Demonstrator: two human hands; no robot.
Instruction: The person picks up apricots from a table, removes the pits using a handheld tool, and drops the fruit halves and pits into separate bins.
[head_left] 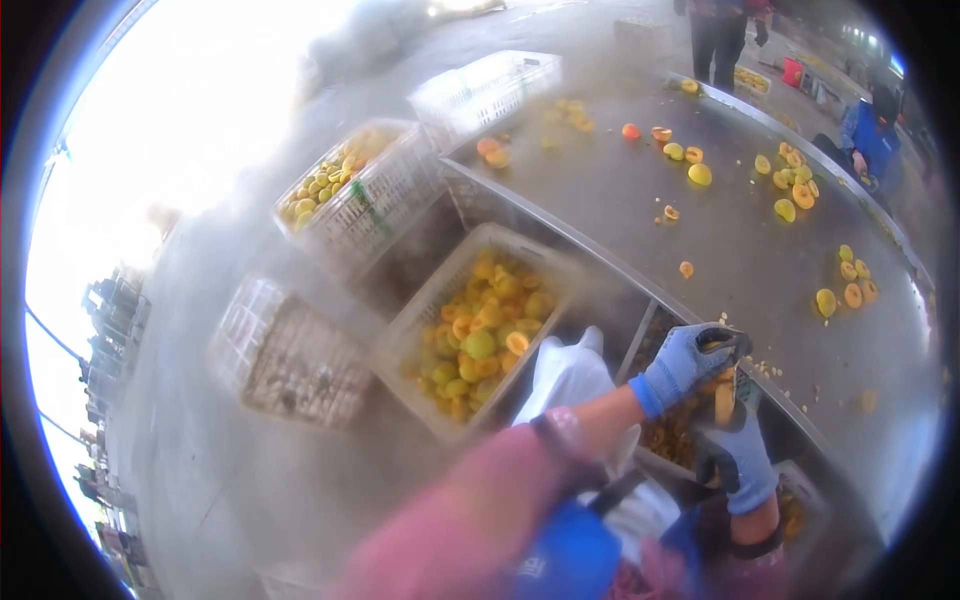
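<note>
Left hand [690, 362], blue-gloved, is closed round one yellow fruit [716, 343] at the bench [700, 240] edge. Right hand [742, 458], also gloved, is curled just below; grip contents too blurred to tell. Four crates: near full crate [480, 330], far full crate [350, 185], two without fruit. Scattered fruit halves [795, 185] too small to count.
</note>
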